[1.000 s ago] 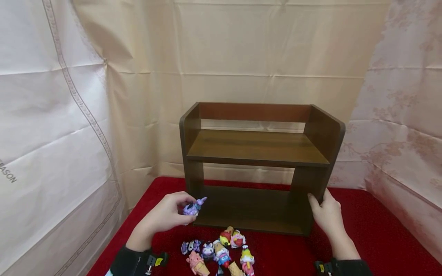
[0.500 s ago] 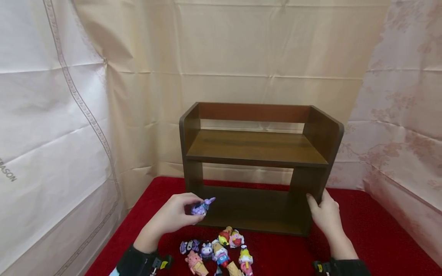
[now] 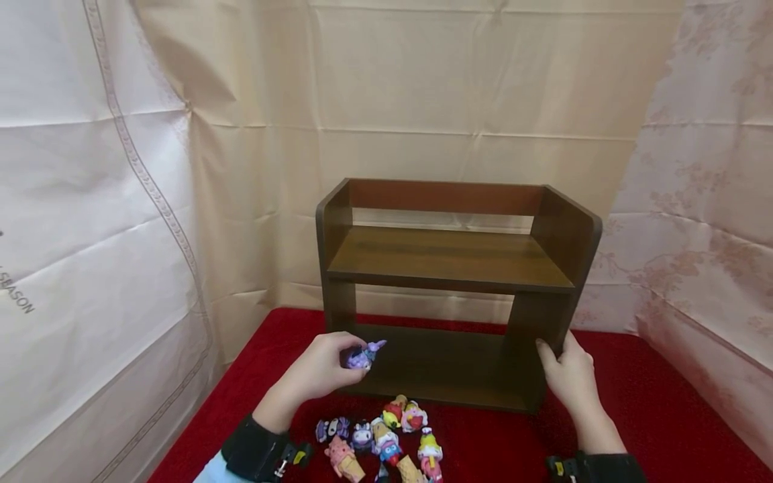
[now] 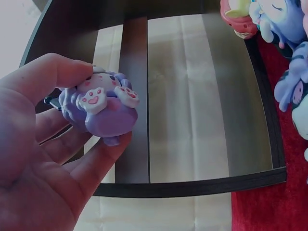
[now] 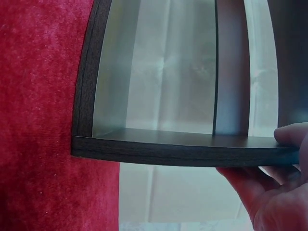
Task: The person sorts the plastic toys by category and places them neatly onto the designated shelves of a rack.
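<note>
My left hand (image 3: 326,367) pinches a small purple figurine (image 3: 362,357) between thumb and fingers, in front of the lower left opening of a dark brown two-tier shelf (image 3: 449,258). Up close in the left wrist view, the figurine (image 4: 108,106) has a pale face, white paws with pink pads and a rounded purple base. My right hand (image 3: 570,376) grips the shelf's right side panel, thumb on the inner face and fingers behind the outer one. In the right wrist view the same hand (image 5: 279,192) wraps that panel's edge (image 5: 183,155).
Several small figurines (image 3: 386,439) lie in a cluster on the red cloth (image 3: 495,449) before the shelf, among them a pink one with a cone (image 3: 344,459). Beige curtain (image 3: 423,80) hangs behind, white sheeting (image 3: 90,268) at left, floral sheeting (image 3: 706,201) at right.
My left hand has moved rightward with the purple figurine, from the shelf's left edge to in front of its lower opening. The right hand stays on the side panel.
</note>
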`<move>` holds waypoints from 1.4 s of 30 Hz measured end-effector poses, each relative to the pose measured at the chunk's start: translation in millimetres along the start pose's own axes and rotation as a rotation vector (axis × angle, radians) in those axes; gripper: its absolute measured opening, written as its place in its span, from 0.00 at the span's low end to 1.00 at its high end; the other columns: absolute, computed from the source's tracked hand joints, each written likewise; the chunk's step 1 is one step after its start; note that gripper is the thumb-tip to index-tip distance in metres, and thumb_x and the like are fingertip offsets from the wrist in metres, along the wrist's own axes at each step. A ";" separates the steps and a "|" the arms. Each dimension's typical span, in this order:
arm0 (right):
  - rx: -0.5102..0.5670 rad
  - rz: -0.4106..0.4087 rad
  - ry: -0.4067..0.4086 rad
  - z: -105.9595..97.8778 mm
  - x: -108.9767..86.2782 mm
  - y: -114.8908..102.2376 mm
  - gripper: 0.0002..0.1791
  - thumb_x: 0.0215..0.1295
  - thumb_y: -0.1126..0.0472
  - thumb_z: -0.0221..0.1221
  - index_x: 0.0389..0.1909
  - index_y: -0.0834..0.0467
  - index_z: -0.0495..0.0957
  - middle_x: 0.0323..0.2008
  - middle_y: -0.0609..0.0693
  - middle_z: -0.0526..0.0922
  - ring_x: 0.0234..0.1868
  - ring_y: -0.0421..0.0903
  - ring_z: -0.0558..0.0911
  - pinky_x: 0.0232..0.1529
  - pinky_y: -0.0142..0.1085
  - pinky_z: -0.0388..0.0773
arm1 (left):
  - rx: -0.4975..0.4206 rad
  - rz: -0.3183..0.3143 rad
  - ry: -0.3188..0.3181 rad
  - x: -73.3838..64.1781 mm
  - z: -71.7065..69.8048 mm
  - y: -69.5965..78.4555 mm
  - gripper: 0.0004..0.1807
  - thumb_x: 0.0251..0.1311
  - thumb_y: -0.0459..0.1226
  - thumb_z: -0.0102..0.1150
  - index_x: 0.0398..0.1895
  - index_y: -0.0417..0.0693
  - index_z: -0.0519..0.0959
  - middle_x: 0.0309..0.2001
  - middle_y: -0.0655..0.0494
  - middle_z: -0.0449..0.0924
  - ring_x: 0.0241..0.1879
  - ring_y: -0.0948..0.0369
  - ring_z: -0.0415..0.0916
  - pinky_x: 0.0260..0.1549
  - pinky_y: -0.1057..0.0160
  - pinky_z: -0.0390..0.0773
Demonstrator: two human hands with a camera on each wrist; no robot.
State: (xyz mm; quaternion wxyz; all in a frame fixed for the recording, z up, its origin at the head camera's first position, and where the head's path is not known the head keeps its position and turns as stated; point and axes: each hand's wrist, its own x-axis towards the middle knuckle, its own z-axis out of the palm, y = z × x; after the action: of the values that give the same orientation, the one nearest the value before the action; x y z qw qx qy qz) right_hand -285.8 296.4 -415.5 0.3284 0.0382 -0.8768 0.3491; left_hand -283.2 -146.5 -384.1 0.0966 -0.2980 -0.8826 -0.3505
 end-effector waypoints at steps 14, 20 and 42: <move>-0.003 0.008 0.006 0.9 -0.3 -0.2 0.16 0.74 0.62 0.57 0.55 0.68 0.73 0.46 0.73 0.82 0.44 0.71 0.84 0.38 0.62 0.81 | 0.079 -0.023 -0.003 18.5 5.2 19.6 0.18 0.54 0.36 0.75 0.48 0.48 0.83 0.41 0.57 0.83 0.34 0.65 0.78 0.34 0.68 0.83; -0.003 0.010 0.000 1.2 -0.6 0.7 0.16 0.74 0.62 0.56 0.56 0.67 0.73 0.46 0.73 0.82 0.44 0.71 0.84 0.38 0.62 0.81 | 0.087 -0.078 0.008 27.8 8.9 23.0 0.23 0.54 0.37 0.75 0.54 0.44 0.82 0.46 0.51 0.84 0.36 0.62 0.79 0.36 0.66 0.84; 0.000 -0.003 0.014 2.6 0.6 3.1 0.15 0.73 0.63 0.57 0.54 0.67 0.73 0.44 0.73 0.83 0.43 0.71 0.84 0.37 0.63 0.80 | 0.147 -0.160 -0.022 61.9 22.1 14.8 0.21 0.56 0.35 0.72 0.53 0.40 0.82 0.43 0.50 0.83 0.33 0.60 0.77 0.30 0.64 0.81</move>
State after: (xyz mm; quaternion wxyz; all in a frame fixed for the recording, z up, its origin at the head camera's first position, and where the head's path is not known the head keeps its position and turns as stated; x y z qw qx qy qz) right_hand -288.6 297.1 -418.4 0.3352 0.0370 -0.8744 0.3488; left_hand -323.3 -94.6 -368.5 0.0805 -0.2227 -0.9279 -0.2881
